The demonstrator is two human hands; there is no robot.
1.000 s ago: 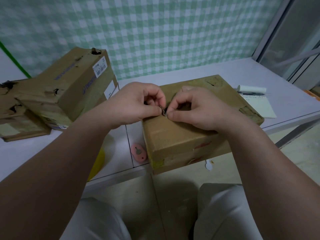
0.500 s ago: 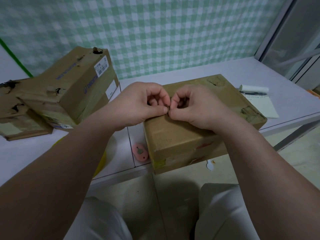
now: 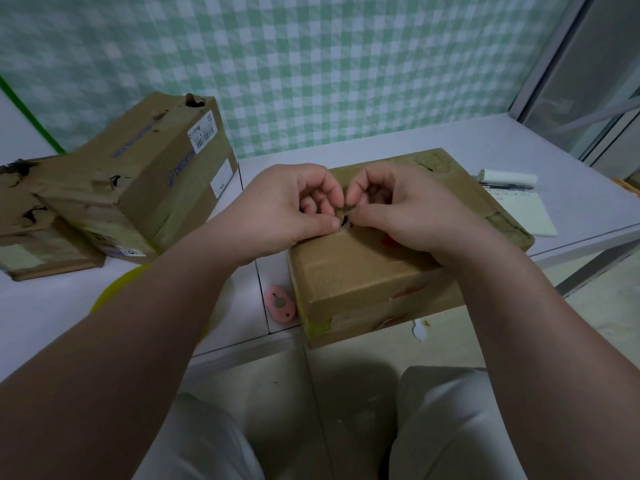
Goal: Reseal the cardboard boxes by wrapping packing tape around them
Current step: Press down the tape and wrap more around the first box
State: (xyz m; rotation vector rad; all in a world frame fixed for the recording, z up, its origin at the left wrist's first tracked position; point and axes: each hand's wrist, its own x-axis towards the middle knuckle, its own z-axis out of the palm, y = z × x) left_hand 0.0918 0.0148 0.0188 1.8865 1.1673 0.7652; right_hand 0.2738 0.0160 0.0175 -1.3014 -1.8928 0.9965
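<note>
**Both hands pick at box top**

Two worn boxes (image 3: 131,188) wait far L on the worktop (image 3: 450,143), prob. next in line. Pink cutter (image 3: 280,304) lies just beside the box (image 3: 363,285) at the front edge, handy. L hand (image 3: 287,209) & R hand (image 3: 405,213), fingers curled, pinch a scrap (image 3: 343,212) on its top. Tape or card, can't tell.

The near box (image 3: 363,282), of worn brown cardboard with a small tear on top, lies flat, its front corner past the edge of the table (image 3: 502,140). At ten o'clock from it a bigger dented box (image 3: 149,188) leans tilted on a flat third box (image 3: 38,244).
</note>
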